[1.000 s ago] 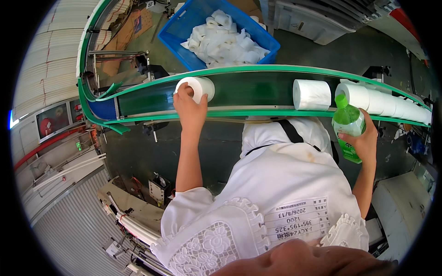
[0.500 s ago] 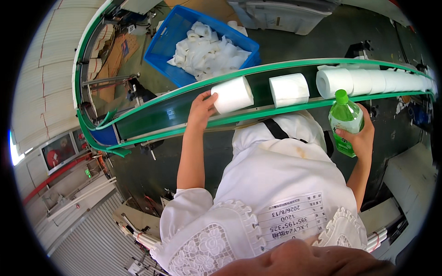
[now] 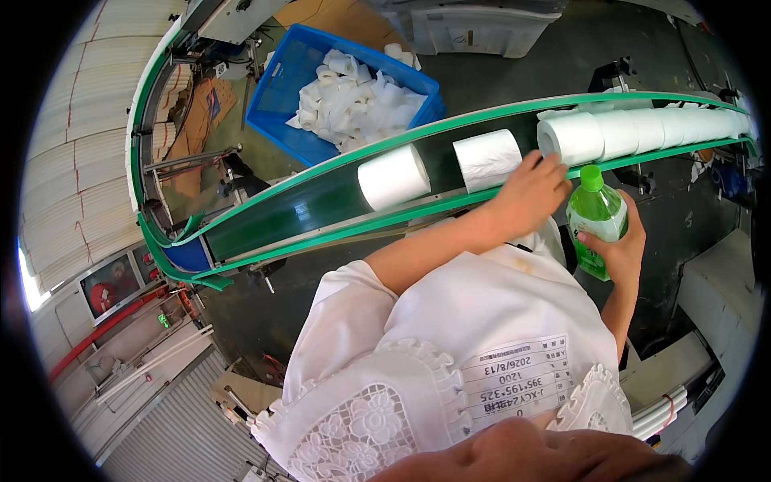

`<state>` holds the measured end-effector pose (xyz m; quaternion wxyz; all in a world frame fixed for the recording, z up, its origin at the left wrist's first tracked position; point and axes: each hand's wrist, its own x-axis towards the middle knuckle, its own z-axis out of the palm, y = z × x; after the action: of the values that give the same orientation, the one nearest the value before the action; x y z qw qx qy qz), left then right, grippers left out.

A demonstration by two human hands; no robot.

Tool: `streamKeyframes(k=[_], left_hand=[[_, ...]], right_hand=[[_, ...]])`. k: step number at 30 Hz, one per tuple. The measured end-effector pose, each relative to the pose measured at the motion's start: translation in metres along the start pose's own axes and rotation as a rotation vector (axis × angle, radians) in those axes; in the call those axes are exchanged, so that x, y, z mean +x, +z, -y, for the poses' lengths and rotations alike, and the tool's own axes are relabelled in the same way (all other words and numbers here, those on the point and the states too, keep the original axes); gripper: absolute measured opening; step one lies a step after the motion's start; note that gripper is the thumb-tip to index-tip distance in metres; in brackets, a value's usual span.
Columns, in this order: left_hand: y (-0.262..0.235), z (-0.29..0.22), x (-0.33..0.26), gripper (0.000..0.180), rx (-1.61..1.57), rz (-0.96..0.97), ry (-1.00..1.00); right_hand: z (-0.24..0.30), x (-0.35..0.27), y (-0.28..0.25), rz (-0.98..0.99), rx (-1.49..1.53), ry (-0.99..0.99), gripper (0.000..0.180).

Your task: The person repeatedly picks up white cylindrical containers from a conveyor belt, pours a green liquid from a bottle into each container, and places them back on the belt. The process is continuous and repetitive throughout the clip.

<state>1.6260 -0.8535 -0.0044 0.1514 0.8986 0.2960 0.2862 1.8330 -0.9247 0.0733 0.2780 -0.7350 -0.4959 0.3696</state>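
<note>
In my right hand [image 3: 625, 241] is a green plastic bottle [image 3: 596, 215] with a green cap, held upright-tilted beside the conveyor's near edge. My left hand [image 3: 536, 189] reaches across my body over that edge, fingers bent and a little apart, with nothing seen in them. Its fingertips are close to the open end of a row of white paper rolls [image 3: 577, 138]; whether they touch it I cannot tell. Left of this hand a single white roll [image 3: 487, 157] lies on the belt, partly behind the hand. Farther left lies another white roll [image 3: 393, 177], apart from both hands.
The green-edged conveyor [image 3: 281, 210] curves away at the left. Behind it stands a blue crate [image 3: 269, 104] full of loose white rolls and paper. A grey plastic bin [image 3: 490, 34] is at the back. White packs [image 3: 72, 104] are stacked along the far left.
My left hand has let go of the leftmost roll and swung right toward the row. The bottle stays in my right hand, moved slightly left and down.
</note>
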Motion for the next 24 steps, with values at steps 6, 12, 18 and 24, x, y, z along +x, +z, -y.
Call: streamKeyframes(k=[6,12,18,24], left_hand=[[-0.052,0.029,-0.052,0.027,-0.068,-0.151,-0.416],[-0.051,0.037,-0.051,0.033,-0.070,-0.050,-0.287],[-0.008,0.048,0.003,0.019,0.168,0.529,-0.055],[-0.098,0.084,-0.097,0.026,0.259,0.784,-0.272]], right_hand=[[-0.012,-0.007,0.002,-0.051,0.011,0.029,0.082],[-0.017,0.004,0.004,-0.055,0.041,0.040,0.082],[0.000,0.011,0.004,-0.039,0.117,-0.036,0.081],[-0.007,0.002,-0.008,-0.086,0.129,0.018,0.079]])
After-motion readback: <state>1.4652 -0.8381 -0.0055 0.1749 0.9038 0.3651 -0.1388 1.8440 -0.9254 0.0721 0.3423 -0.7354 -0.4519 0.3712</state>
